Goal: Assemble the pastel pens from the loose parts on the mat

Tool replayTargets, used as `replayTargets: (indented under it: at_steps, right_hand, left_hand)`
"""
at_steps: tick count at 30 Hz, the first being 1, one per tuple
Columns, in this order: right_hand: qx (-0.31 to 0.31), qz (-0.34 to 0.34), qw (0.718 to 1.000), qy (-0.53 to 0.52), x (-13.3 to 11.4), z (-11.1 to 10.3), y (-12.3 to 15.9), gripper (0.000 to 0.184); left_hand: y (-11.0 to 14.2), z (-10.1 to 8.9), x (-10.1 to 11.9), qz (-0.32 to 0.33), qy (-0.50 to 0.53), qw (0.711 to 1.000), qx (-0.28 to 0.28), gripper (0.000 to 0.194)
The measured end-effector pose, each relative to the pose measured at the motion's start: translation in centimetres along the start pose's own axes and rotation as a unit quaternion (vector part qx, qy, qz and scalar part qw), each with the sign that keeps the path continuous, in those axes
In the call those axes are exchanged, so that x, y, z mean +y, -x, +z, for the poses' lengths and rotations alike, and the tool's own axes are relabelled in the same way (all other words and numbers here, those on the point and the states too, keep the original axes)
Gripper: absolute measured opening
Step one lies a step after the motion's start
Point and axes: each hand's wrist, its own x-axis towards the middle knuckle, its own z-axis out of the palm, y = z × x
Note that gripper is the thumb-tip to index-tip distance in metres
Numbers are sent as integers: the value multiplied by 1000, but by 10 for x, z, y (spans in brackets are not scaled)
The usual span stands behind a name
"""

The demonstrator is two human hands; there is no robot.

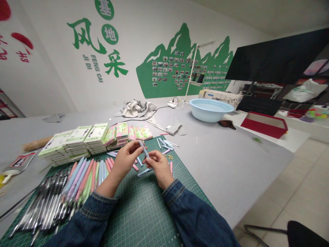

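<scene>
A light blue pen (144, 149) is held up at a tilt between my two hands, above a green cutting mat (138, 212). The fingertips of my left hand (127, 157) pinch its upper end. Lower down, my right hand (159, 167) closes its thumb and fingers on the other end. Beneath and behind my hands lie scattered pen parts (164, 145) in blue, purple and pink. To the left, a row of pastel pens (83, 175) lies side by side, next to many clear pens with black parts (43, 199).
Stacked small boxes (77, 139) stand behind the pens. Crumpled grey cloth (136, 109) lies farther back. A light blue basin (211, 111) and a red box (264, 124) are to the right. A black chair (304, 233) stands at lower right.
</scene>
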Motion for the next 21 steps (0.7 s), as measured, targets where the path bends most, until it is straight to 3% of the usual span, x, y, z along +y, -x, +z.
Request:
replayTargets:
  at_steps: [6,9,15,18,21]
  right_hand:
    - [-87,51,992,-73,-2,3,3,22]
    - [-76,49,994,-69,-5,4,4,22]
    - [-15,49,998,-33,-4,4,4,28]
    - [-15,49,998,-38,-1,2,4,23]
    - [-68,81,993,-54,0,3,3,25]
  left_hand:
    - [2,-5,-5,-24,65,998,-5,24]
    - [2,-4,-6,-30,95,995,-7,23]
    - [0,2,-10,-41,98,993,45,19]
    - [1,0,-12,-89,117,989,22,28]
    - [4,-3,-9,-121,169,978,-29,38]
